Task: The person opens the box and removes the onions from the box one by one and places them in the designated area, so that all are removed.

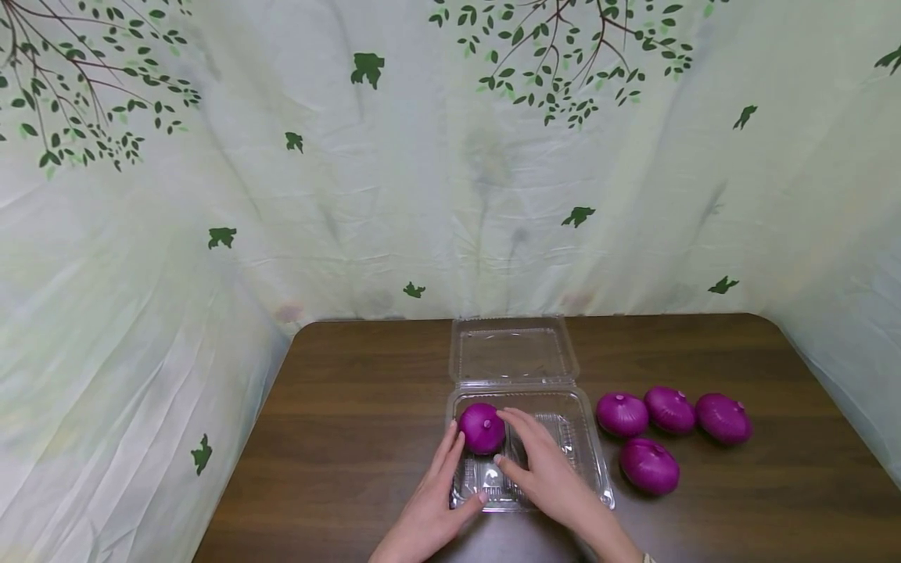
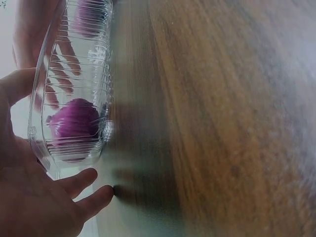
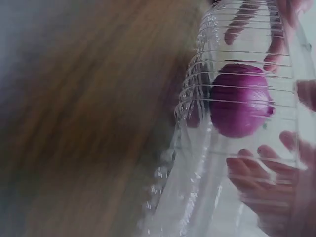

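Observation:
A purple onion (image 1: 482,428) sits in the left half of a clear plastic clamshell box (image 1: 598,477), whose lid (image 1: 514,352) is folded back. Along the box's left side my left hand (image 1: 431,500) rests with fingers fairly straight, their tips beside the onion. In the left wrist view, this hand (image 2: 39,200) spreads round the outside of a box corner. My right hand (image 1: 547,473) is over the box, index fingertip at the onion's right edge and thumb lower down. Through the clear wall, the right wrist view shows loosely spread fingers (image 3: 247,170) apart from the onion (image 3: 240,101).
Several more purple onions (image 1: 649,467) lie in a loose group on the brown wooden table (image 1: 338,438), right of the box. A pale curtain (image 1: 394,195) with a leaf print hangs behind the table and down both sides.

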`<state>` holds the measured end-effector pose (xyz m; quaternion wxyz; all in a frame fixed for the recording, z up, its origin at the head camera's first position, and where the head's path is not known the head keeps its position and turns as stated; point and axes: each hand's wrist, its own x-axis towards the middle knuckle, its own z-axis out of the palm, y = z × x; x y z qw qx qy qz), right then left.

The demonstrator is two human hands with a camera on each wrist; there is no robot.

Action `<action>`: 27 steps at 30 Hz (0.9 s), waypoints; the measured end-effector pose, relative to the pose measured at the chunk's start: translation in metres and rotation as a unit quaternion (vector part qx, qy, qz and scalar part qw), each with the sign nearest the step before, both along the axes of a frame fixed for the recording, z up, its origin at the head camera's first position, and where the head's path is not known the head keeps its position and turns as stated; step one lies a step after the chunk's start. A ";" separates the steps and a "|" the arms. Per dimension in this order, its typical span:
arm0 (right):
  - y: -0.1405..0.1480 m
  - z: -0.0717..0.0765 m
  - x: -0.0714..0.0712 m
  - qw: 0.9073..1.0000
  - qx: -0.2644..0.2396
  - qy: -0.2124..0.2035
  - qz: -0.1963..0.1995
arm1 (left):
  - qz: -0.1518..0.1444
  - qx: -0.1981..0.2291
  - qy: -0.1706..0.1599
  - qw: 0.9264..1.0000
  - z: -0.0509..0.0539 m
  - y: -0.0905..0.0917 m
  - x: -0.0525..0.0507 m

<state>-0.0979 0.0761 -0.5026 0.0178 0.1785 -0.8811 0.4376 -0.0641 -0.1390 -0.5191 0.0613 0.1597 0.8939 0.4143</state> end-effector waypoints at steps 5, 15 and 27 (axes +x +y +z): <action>-0.008 -0.001 -0.013 1.000 -0.006 -0.013 0.010 | -0.002 -0.001 0.002 1.000 0.000 0.000 -0.001; -0.030 -0.013 -0.027 0.997 0.080 -0.003 -0.021 | -0.001 -0.002 -0.003 1.000 -0.001 0.000 -0.001; -0.032 -0.012 -0.025 0.996 0.090 -0.003 -0.018 | 0.005 -0.002 -0.002 1.000 -0.001 0.001 0.000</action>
